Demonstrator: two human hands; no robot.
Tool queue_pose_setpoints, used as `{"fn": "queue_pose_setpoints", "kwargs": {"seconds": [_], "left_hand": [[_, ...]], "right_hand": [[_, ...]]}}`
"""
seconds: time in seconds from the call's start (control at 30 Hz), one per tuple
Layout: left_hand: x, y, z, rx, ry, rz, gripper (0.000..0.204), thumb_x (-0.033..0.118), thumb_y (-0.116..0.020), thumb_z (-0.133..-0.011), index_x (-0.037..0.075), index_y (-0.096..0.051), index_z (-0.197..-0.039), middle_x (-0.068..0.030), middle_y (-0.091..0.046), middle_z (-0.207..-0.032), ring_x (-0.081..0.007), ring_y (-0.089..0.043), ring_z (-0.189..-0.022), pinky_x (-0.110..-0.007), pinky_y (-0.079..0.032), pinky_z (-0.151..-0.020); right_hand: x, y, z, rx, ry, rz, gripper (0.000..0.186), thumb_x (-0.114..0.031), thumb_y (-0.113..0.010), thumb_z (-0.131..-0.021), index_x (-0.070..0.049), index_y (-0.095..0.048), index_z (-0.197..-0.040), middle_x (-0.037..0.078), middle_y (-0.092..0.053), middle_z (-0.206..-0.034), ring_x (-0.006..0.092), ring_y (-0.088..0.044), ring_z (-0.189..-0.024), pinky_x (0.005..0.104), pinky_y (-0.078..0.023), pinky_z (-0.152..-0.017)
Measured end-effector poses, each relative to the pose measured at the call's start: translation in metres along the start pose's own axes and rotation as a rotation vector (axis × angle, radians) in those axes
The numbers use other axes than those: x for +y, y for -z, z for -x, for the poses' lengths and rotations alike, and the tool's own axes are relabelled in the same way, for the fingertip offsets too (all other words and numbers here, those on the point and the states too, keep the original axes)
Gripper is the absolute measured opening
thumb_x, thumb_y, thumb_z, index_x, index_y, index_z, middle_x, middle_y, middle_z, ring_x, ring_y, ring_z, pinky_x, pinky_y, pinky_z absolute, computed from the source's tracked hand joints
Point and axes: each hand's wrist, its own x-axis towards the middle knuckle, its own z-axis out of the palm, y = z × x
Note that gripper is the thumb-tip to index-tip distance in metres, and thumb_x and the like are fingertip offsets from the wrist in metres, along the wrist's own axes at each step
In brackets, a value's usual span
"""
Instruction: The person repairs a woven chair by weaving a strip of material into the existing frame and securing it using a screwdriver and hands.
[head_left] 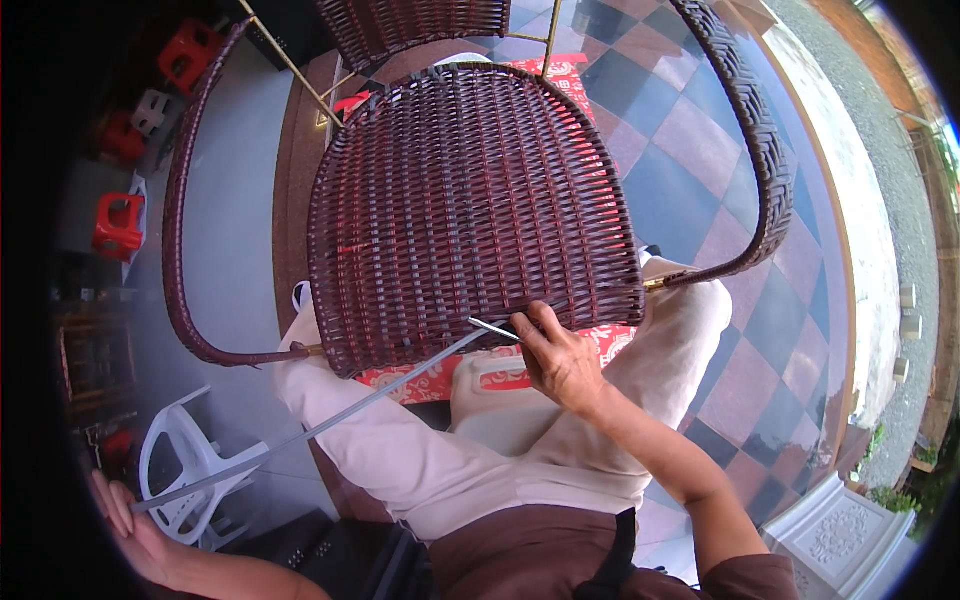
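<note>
A dark brown woven chair seat [470, 210] lies across my lap, its near edge toward me. My right hand [562, 362] is closed at that edge around a thin silver metal tool [494, 329], whose narrow tip points left over the weave; its handle is hidden in my fingers. From the seat's near edge, close to the tool, a long grey flat weaving strip [330, 424] stretches taut down to the lower left. Out at the far left, my left hand [138, 530] grips the strip's other end between thumb and fingers.
Curved wrapped armrests [755, 130] flank the seat, and a woven backrest [415, 28] stands beyond it. A white plastic chair [195, 460] is beside my left arm. Red stools [118, 226] stand farther left. Red patterned cloth [615, 342] shows under the seat.
</note>
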Motion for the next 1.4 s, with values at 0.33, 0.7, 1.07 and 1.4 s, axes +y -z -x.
{"fn": "queue_pose_setpoints", "kwargs": {"seconds": [0.33,0.7,1.07,1.4], "left_hand": [[-0.091,-0.394,-0.09,-0.038,0.671,0.702,0.013,0.016,-0.055,-0.089,0.004,-0.06,-0.09,0.0061,-0.039,-0.053,-0.0004,-0.03,-0.042,-0.017,-0.018,-0.034],[-0.149,-0.482,-0.03,0.012,0.742,0.356,0.016,0.012,-0.052,-0.092,-0.001,-0.059,-0.085,-0.004,-0.058,-0.067,-0.0037,-0.044,-0.042,-0.018,-0.033,-0.037],[-0.15,-0.477,-0.023,0.034,0.779,0.481,0.016,0.013,-0.053,-0.092,0.0,-0.062,-0.09,-0.0008,-0.054,-0.063,-0.0017,-0.04,-0.045,-0.017,-0.025,-0.038],[-0.15,-0.463,-0.022,0.092,0.843,0.73,0.018,0.009,-0.041,-0.089,0.002,-0.057,-0.081,-0.0008,-0.05,-0.06,-0.0019,-0.034,-0.045,-0.017,-0.022,-0.041]], "right_hand": [[0.004,-0.006,0.002,0.142,-0.129,-0.222,0.038,0.006,-0.058,-0.071,-0.004,-0.057,-0.108,0.01,-0.053,-0.105,0.0253,-0.061,-0.073,0.0342,-0.051,-0.055],[0.004,-0.002,0.001,0.272,-0.296,-0.64,0.037,0.011,-0.056,-0.074,0.001,-0.059,-0.109,0.012,-0.057,-0.097,0.0241,-0.06,-0.08,0.0298,-0.048,-0.068],[0.002,0.018,-0.02,0.272,-0.398,-0.694,0.016,0.002,-0.061,-0.078,0.003,-0.063,-0.095,0.009,-0.06,-0.079,0.0153,-0.059,-0.067,0.026,-0.045,-0.06],[-0.015,0.005,-0.025,0.06,-0.675,-0.805,0.015,-0.008,-0.072,-0.075,0.001,-0.06,-0.078,-0.001,-0.056,-0.064,0.0027,-0.046,-0.052,0.019,-0.036,-0.045]]}}
